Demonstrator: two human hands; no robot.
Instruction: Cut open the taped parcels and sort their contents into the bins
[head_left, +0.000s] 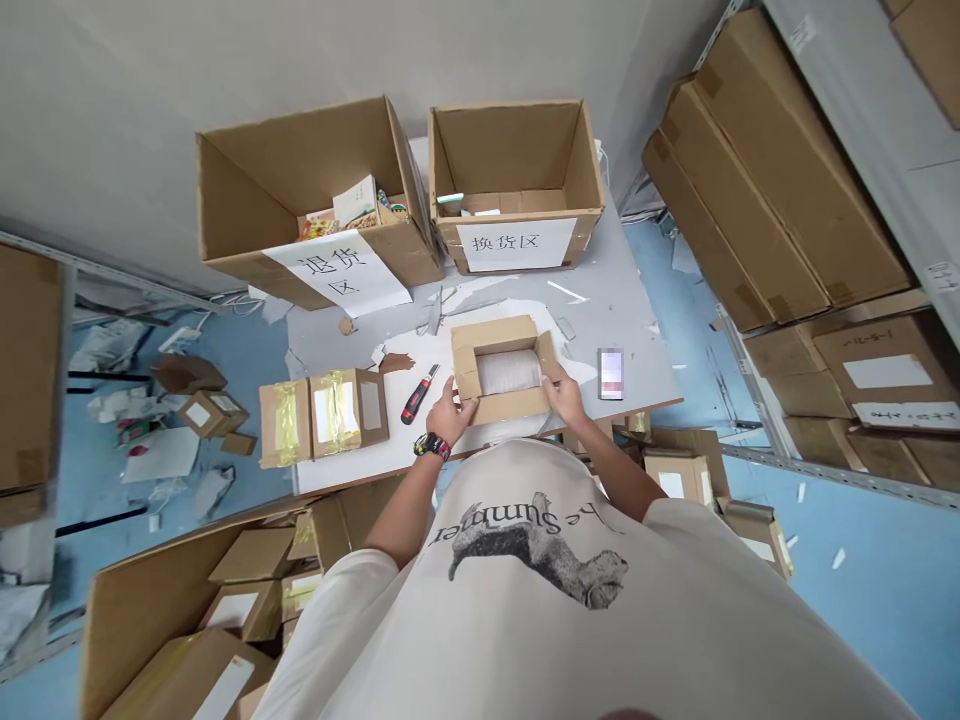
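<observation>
A small cardboard box (501, 408) stands on the table in front of my body, its flaps folded outward. Through its top shows a pale, translucent wrapping (510, 372); what it covers I cannot make out. My left hand (450, 415), with a watch on the wrist, grips the box at its near left corner. At the near right corner my right hand (564, 396) is closed on the edge by the right flap. A red and black utility knife (418, 396) lies to the left of the box, its blade pointing away from me.
Two taped cartons (373, 405) sit at the table's left. Behind are a large carton (255, 190) holding packets and booklets and another carton (517, 150) with few items. A phone (611, 374) lies at right. Shelved boxes (787, 160) flank the table; a box-filled bin (150, 600) stands below.
</observation>
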